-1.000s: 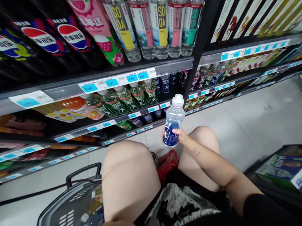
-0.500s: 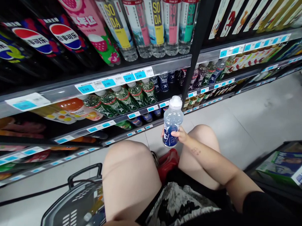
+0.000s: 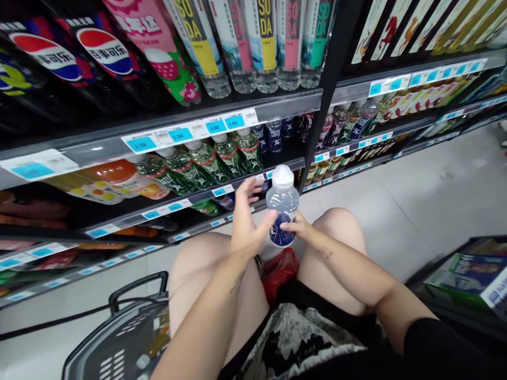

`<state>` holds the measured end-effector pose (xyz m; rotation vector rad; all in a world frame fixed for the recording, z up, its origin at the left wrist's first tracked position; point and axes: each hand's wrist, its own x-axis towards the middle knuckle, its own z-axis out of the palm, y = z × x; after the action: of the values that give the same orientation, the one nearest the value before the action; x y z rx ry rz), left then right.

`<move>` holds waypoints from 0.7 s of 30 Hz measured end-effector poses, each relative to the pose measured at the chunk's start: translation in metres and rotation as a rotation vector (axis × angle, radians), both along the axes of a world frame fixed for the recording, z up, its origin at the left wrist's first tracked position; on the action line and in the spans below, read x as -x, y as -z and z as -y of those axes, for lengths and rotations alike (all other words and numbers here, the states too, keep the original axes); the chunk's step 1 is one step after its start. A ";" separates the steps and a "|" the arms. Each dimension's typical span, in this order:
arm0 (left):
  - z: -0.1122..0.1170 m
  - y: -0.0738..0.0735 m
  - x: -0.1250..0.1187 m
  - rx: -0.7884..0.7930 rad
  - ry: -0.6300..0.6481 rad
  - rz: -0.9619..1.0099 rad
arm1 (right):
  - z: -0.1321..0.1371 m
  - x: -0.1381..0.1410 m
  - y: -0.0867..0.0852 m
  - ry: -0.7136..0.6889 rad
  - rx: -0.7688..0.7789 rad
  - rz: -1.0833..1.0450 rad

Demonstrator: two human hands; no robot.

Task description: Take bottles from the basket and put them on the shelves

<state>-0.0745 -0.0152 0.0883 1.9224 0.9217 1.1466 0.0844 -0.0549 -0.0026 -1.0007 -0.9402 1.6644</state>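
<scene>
My right hand (image 3: 296,226) is wrapped round the lower part of a clear drink bottle (image 3: 282,197). The bottle is upright, with a white cap and a dark blue label, and hangs over the gap between my knees. Just left of it is my left hand (image 3: 251,217), fingers spread and curved, with the thumb close to the bottle's side; whether it touches I cannot tell. Behind the hands, a row of green-labelled bottles (image 3: 210,163) and a few dark blue-labelled bottles (image 3: 274,136) stand on the lower shelf.
Above, large cola bottles (image 3: 104,51) and soda bottles (image 3: 266,38) line a shelf edged with price tags (image 3: 177,134). A grey basket (image 3: 113,344) with bottles inside stands at my left. To my right is a dark container with a green and blue box (image 3: 471,281).
My left hand has come up from below into view beside the bottle, fingers spread. The bottle in my right hand has shifted slightly left.
</scene>
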 end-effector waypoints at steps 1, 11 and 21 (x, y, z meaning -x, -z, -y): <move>-0.002 -0.001 -0.002 0.063 0.070 -0.015 | -0.001 0.000 0.002 0.032 -0.002 0.017; 0.000 0.008 -0.007 0.386 0.014 0.036 | -0.002 0.005 0.017 -0.037 0.076 0.001; -0.001 0.011 0.003 0.402 -0.016 0.036 | -0.007 0.013 0.019 -0.057 0.129 -0.006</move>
<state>-0.0772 -0.0141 0.0778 1.5669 1.0585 0.9176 0.0713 -0.0478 -0.0213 -1.0627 -0.8740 1.7933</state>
